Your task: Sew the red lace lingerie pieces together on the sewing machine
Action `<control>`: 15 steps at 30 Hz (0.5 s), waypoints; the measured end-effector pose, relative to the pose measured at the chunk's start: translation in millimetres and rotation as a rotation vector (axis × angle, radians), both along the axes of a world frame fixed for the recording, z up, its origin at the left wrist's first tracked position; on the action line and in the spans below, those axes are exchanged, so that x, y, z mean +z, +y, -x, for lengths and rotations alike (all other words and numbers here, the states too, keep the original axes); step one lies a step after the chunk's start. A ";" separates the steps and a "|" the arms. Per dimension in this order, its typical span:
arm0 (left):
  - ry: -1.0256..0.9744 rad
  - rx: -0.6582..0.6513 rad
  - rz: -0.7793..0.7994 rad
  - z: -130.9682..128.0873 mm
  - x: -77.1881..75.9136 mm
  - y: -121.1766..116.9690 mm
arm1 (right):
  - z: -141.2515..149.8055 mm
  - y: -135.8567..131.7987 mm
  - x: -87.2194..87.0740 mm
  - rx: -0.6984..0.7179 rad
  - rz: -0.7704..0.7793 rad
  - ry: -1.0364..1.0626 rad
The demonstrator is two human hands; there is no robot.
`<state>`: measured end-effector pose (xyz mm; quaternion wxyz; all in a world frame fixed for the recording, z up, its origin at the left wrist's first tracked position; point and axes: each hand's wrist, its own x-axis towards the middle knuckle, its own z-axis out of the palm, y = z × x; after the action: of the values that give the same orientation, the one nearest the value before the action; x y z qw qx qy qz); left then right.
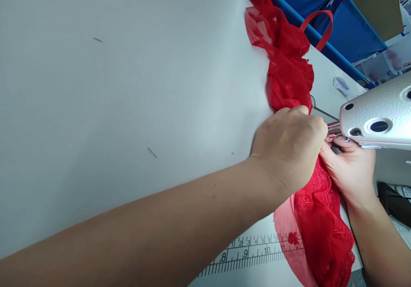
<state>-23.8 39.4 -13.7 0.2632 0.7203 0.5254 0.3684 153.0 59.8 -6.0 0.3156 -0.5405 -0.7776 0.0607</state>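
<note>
Red sheer fabric with lace trim (321,218) runs down the right side of the white table in loose folds. My left hand (289,145) is closed over the middle of it, knuckles up, the fingers curled out of sight. Close by, my right hand (351,167) pinches the fabric's edge right beside the needle area, its fingertips partly hidden under the sewing machine head (379,111). Metal parts of the machine (334,129) show between the two hands. Where the needle meets the cloth cannot be seen.
A ruler scale (257,250) is printed on the table (128,98), partly under the fabric. Bits of red thread (152,152) lie about. Beyond the table edge hangs a blue cloth bin (349,30) with a red strap (327,32) over it. A white scrap (343,85) lies near the machine.
</note>
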 end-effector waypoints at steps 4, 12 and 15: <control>0.002 0.029 -0.032 -1.7 -1.9 0.3 | -0.3 0.4 0.2 0.000 0.007 -0.016; 0.008 0.039 -0.058 -2.6 -3.5 -0.4 | 0.0 0.0 0.0 -0.004 0.009 -0.026; 0.006 0.034 -0.063 -2.9 -3.8 0.0 | -1.5 0.2 -0.1 -0.014 -0.002 -0.032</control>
<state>-21.0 39.4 -17.4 0.2325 0.7204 0.5266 0.3869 154.5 60.0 -6.1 0.3040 -0.5466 -0.7787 0.0491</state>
